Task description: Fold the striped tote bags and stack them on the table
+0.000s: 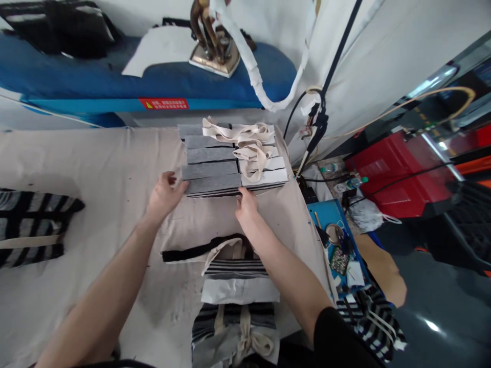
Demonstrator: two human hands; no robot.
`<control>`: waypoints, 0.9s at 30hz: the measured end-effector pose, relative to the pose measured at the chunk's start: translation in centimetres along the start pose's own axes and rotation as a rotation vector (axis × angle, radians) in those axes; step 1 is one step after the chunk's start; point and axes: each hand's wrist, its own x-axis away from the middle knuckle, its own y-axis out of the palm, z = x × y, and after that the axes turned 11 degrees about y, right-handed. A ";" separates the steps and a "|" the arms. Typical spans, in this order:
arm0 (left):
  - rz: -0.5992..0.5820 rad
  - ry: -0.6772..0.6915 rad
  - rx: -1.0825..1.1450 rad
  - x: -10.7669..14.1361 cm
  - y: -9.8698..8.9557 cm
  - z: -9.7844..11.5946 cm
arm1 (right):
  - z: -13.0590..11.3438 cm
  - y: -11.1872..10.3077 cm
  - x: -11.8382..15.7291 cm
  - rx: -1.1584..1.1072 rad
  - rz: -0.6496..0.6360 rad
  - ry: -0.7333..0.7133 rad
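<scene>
A layered stack of grey and white fabric strips point(213, 168) lies on the cloth-covered table point(103, 179), with cream straps point(253, 148) loosely looped on top. My left hand point(165, 193) is at the stack's left front corner, thumb against the edge and fingers apart. Along the front edge, my right hand point(246, 204) pinches the striped lower layers near the middle. Nearer to me lies a striped piece with a grey band point(240, 290) and a black and cream strap. Below it sits a striped bundle tied with a cream bow point(233, 342).
An iron point(217, 56) stands on a blue ironing board point(95, 76) behind the table. Black and grey striped fabric point(30, 225) lies at the left. A blue tray point(326, 212) of small items and a red machine point(399, 174) are at the right.
</scene>
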 end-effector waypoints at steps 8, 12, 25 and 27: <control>-0.260 0.749 -0.439 3.9 6.8 4.4 | -1.7 -4.7 3.0 0.057 0.007 0.089; -0.295 0.758 -0.482 3.6 8.1 3.2 | -2.8 -8.6 3.0 0.160 -0.079 0.024; -0.619 0.628 -0.088 11.8 -0.7 12.1 | -2.9 -22.0 14.8 0.644 -0.337 -0.405; -0.792 0.680 -0.067 14.4 -0.9 12.4 | -0.9 -23.1 16.7 0.769 -0.432 -0.416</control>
